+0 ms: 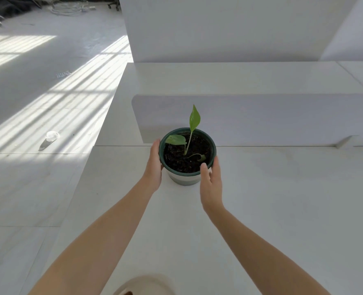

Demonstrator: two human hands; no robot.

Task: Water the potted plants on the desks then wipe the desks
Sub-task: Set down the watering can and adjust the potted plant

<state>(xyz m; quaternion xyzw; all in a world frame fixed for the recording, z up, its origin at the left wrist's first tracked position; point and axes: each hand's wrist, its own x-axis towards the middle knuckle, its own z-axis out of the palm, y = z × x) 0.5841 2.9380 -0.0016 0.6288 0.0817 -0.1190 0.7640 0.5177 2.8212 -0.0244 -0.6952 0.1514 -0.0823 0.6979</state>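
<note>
Potted plant (187, 155) on white desk (272, 199), both hands at the pot.

Head view: green-rimmed pot with pale lower wall stands upright near the desk's far edge, just in front of a low white partition (261, 116) that runs along that edge. Dark soil fills the pot; one leaf stands upright, one lies low at the left, one small stem droops. Left hand (154, 167) lies flat against the pot's left side, fingers extended, touching the rim. Right hand (211, 184) is spread wide at the right side, thumb on the near rim; a full grasp cannot be confirmed. A round beige object (146, 286), blurred, sits at the desk's near edge. A small white object (52, 136) lies on the floor to the left.
</note>
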